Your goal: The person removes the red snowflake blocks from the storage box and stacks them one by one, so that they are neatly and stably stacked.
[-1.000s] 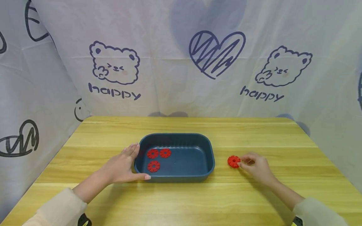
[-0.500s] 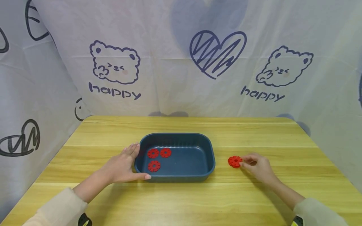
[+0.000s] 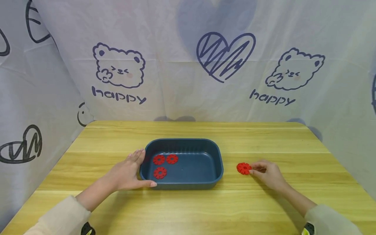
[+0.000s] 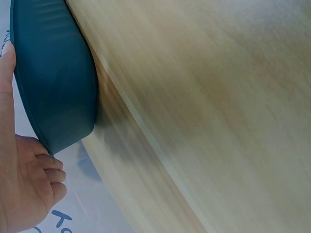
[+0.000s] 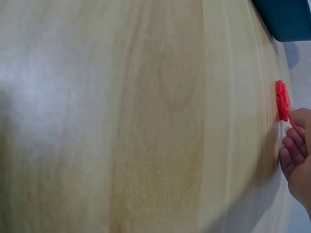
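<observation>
A dark blue rectangular basin (image 3: 194,185) stands mid-table in the head view. Flat along its left end and near left corner lies my left hand (image 3: 126,174), thumb stretched along the front rim. In the left wrist view the thumb (image 4: 7,73) touches the rim and the finger ends bend at the corner. My right hand (image 3: 268,174), to the right of the basin, pinches the edge of a red notched plastic disc (image 3: 244,168). That disc overlaps at least one more like it; the right wrist view shows the red stack (image 5: 282,100) edge-on at the tabletop. Fingers partly hide it.
Inside the basin, toward its left, lie 3 red notched discs (image 3: 160,173), flat and apart. The wooden table (image 3: 188,209) runs back to a white printed cloth (image 3: 173,81), which also hangs at both sides.
At the right hand, the red disc has shifted slightly right, and the edge of another now shows under it. The left hand and basin stay in place.
</observation>
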### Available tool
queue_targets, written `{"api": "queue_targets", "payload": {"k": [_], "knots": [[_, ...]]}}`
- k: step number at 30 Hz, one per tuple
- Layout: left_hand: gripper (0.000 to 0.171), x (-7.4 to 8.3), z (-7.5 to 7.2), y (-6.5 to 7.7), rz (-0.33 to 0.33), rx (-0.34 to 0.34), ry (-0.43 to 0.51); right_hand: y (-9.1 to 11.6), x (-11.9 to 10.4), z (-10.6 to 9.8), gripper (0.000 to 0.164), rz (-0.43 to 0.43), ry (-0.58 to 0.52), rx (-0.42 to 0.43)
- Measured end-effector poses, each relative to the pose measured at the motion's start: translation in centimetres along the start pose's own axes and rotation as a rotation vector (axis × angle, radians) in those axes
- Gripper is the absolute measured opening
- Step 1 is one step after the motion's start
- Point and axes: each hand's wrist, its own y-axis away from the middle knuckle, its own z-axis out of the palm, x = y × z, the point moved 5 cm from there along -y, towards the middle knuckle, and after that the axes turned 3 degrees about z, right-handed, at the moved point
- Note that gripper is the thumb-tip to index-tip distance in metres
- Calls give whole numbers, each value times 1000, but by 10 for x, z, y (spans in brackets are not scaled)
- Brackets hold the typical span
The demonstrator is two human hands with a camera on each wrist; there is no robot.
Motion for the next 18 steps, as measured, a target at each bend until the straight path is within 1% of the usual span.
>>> {"api": "queue_targets", "payload": {"k": [8,18], "knots": [[115,0,1,0,-2,11,-1,-1,-1,1,14,-7,9,-21],[114,0,2,1,10,28,-11,-4,0,4,13,-60,29,-13]]}}
